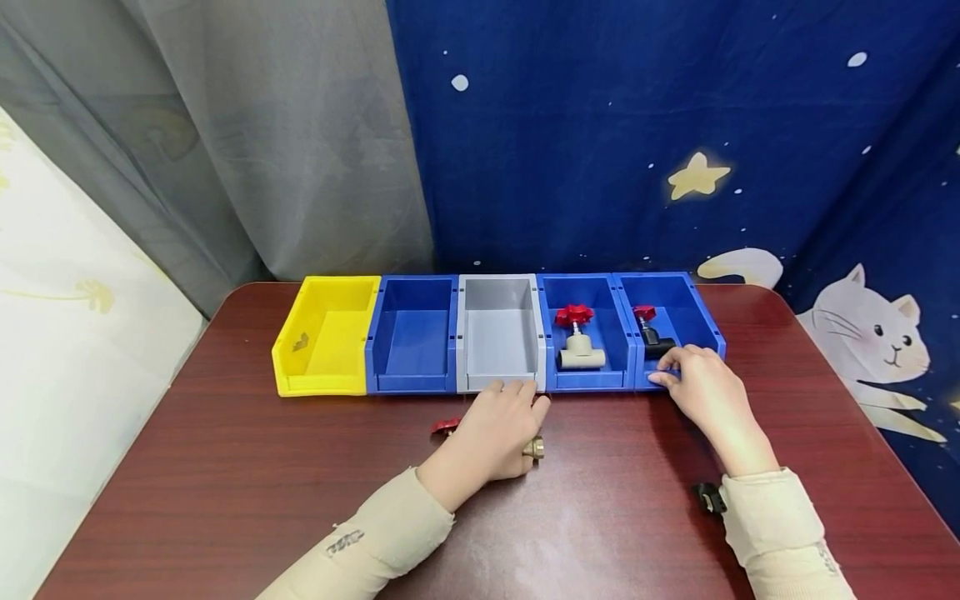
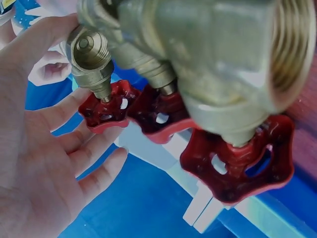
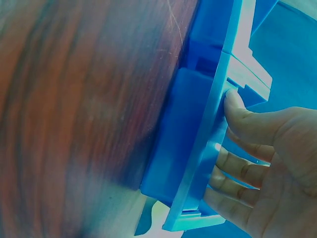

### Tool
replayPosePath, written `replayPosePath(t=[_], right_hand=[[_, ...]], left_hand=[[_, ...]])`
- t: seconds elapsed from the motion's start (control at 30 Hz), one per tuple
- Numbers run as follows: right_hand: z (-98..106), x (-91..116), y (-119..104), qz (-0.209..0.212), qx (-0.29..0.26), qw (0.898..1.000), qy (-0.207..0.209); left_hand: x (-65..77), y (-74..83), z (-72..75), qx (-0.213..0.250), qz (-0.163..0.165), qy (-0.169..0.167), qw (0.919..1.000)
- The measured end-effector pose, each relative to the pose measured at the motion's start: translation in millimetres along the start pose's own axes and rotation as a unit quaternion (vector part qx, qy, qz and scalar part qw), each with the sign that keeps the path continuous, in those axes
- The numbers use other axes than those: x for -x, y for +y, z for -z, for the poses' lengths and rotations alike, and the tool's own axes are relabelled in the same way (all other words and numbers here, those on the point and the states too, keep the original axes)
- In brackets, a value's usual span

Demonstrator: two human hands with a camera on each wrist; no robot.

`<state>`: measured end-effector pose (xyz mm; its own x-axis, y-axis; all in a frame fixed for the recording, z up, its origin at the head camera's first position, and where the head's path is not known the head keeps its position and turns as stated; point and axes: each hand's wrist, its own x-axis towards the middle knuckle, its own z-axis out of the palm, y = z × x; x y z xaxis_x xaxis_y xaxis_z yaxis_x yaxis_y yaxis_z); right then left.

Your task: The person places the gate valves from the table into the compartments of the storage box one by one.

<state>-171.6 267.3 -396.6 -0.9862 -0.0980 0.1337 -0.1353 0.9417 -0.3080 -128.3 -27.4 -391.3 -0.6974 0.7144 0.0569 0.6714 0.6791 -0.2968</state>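
Observation:
My left hand [image 1: 498, 425] reaches over brass valves on the table in front of the grey bin; a red handwheel [image 1: 446, 427] and a brass end [image 1: 534, 448] show past it. Three brass valves with red handwheels fill the left wrist view, the nearest valve [image 2: 223, 59] largest. Beside the farthest valve [image 2: 91, 64], the left fingers [image 2: 101, 171] are spread and fairly straight. My right hand [image 1: 701, 387] is at the front lip of the rightmost blue bin [image 3: 188, 129], thumb at the rim, fingers loosely bent, no part held. A black valve with a red handwheel [image 1: 654, 342] lies in that bin.
Left of it in the row, a blue bin [image 1: 588, 382] holds a beige valve with a red handwheel [image 1: 581, 354]. A grey bin [image 1: 501, 379], another blue bin [image 1: 412, 379] and a yellow bin [image 1: 322, 383] continue leftward. Curtains [image 1: 562, 150] hang behind the brown table [image 1: 225, 467].

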Motion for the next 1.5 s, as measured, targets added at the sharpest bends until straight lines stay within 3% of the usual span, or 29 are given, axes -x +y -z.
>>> replayPosePath(t=[0.37, 0.73, 1.03, 1.33, 1.5], right_hand=[[0.1, 1.1, -0.7, 0.000, 0.000, 1.000, 0.001], [0.2, 1.4, -1.1, -0.001, 0.001, 1.000, 0.001], [-0.4, 1.3, -0.3, -0.004, 0.001, 1.000, -0.002], [-1.3, 2.0, 1.6, 0.002, 0.000, 1.000, 0.005], [-1.6, 2.2, 2.3, 0.004, 0.000, 1.000, 0.008]], left_hand=[[5.1, -6.9, 9.4, 0.018, 0.007, 0.004, 0.9998], [8.3, -20.8, 14.3, 0.019, -0.025, 0.085, 0.9958], [6.4, -34.7, 19.2, 0.000, -0.042, 0.083, 0.9956], [4.6, -51.0, 22.6, 0.003, -0.059, 0.104, 0.9928], [1.6, -60.7, 22.8, 0.019, -0.057, 0.100, 0.9932]])
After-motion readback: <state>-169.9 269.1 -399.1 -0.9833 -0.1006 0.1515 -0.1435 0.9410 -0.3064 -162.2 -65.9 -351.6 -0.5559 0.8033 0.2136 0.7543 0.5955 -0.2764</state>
